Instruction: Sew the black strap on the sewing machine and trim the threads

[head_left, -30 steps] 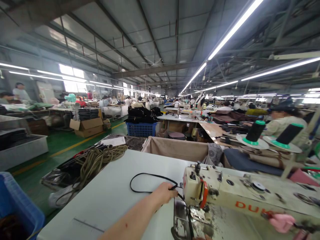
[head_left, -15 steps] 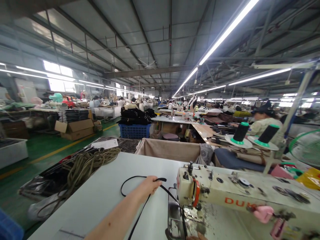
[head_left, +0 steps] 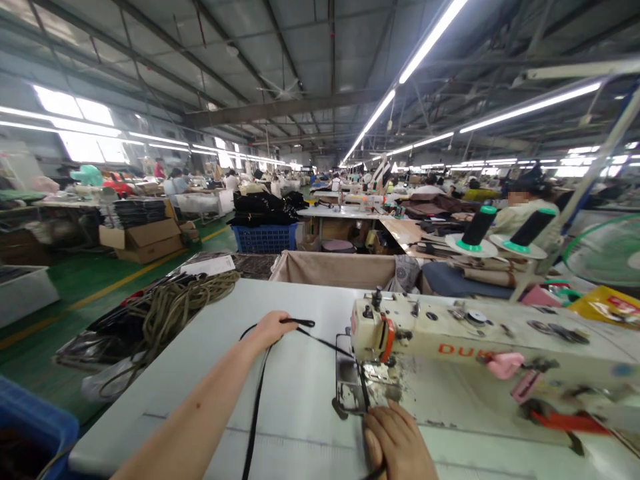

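A narrow black strap (head_left: 255, 407) lies in a loop on the pale sewing table. My left hand (head_left: 274, 328), arm stretched forward, is closed on the strap left of the sewing machine (head_left: 420, 337); a short folded end sticks out past its fingers. From there the strap runs right to the machine's needle area, then toward me along the metal plate (head_left: 347, 385). My right hand (head_left: 400, 440) rests in front of the needle area, fingers curled over the near stretch of strap. Part of the strap is hidden beneath that hand.
Olive cords (head_left: 183, 300) are heaped on a bundle left of the table. A blue crate (head_left: 37, 417) stands at lower left. Behind the table is a beige cloth-lined bin (head_left: 335, 268). Black thread cones (head_left: 479, 228) and a green fan (head_left: 607, 257) are at the right. People work farther back.
The view has tilted down. My left hand has drawn the strap a little to the left. My right hand has come further into view, over the strap.
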### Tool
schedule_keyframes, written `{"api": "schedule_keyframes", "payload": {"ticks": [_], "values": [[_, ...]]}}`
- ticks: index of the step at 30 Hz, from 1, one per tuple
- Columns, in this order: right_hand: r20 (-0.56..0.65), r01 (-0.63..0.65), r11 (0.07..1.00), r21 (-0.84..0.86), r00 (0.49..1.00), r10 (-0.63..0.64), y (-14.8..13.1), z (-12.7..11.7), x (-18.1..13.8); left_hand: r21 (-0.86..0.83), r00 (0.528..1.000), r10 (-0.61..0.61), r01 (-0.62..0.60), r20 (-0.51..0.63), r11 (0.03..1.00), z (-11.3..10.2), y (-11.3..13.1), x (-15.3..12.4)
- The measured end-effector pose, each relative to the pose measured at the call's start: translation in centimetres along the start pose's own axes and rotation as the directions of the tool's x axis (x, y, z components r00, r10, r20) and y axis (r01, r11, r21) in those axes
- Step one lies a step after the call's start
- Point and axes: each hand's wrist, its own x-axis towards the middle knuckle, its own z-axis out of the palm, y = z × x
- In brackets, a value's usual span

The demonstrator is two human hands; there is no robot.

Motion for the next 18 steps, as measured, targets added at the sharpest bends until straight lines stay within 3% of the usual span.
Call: {"api": "schedule_keyframes", "payload": {"ticks": [2, 6, 18], "values": [[0.088, -0.081, 0.996, 0.032, 0.993, 0.078, -1.0, -1.3, 0.7, 0.016, 1.000, 0.002, -0.002, -0.001, 1.000, -0.8, -0.5, -0.2], [0.153, -0.156, 0.984, 0.085, 0.978, 0.142, -2.1, -2.3, 1.5, 0.020, 1.000, 0.010, -0.010, -0.021, 1.000, -2.4, -1.6, -0.2], [0.131, -0.134, 0.987, 0.087, 0.984, 0.122, -1.8, -2.1, 1.4, -0.050, 0.993, -0.009, 0.003, -0.120, 0.999, -6.2, -5.2, -0.5]]}}
